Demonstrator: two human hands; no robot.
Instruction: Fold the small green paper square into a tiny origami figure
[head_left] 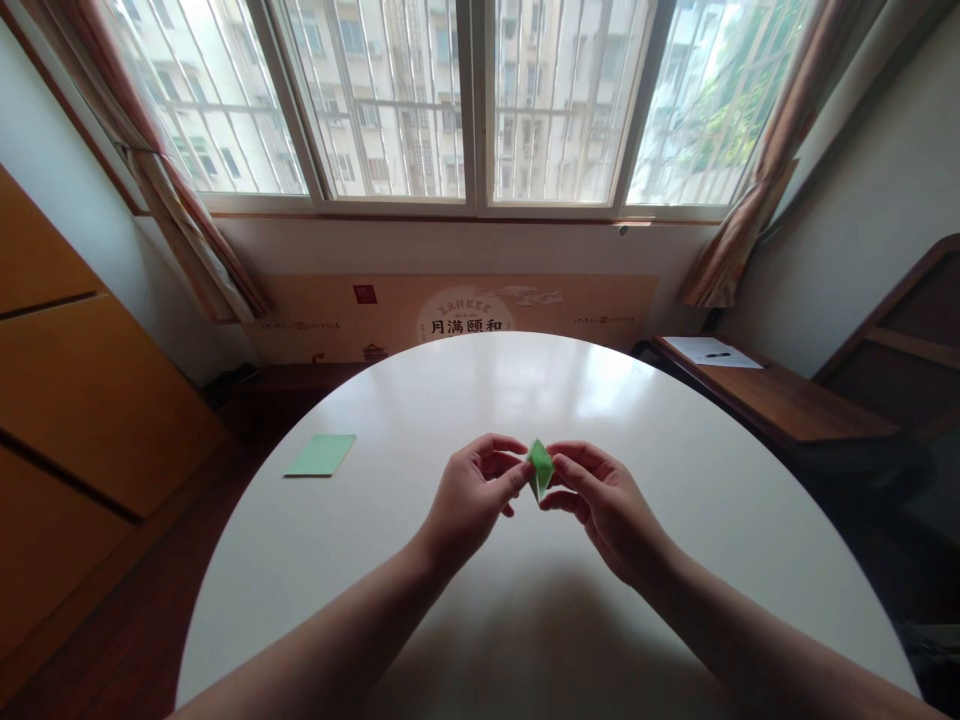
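The person's left hand (480, 480) and right hand (600, 495) pinch a folded green paper (541, 464) above the white table (465, 400), fingertips covering its edges. Left lies a green paper stack (321, 455); far right, a pen (718, 355) on a white sheet (686, 348).

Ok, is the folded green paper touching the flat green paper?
Apart: the head view shows the left hand and white tabletop between the folded green paper and the flat green paper.
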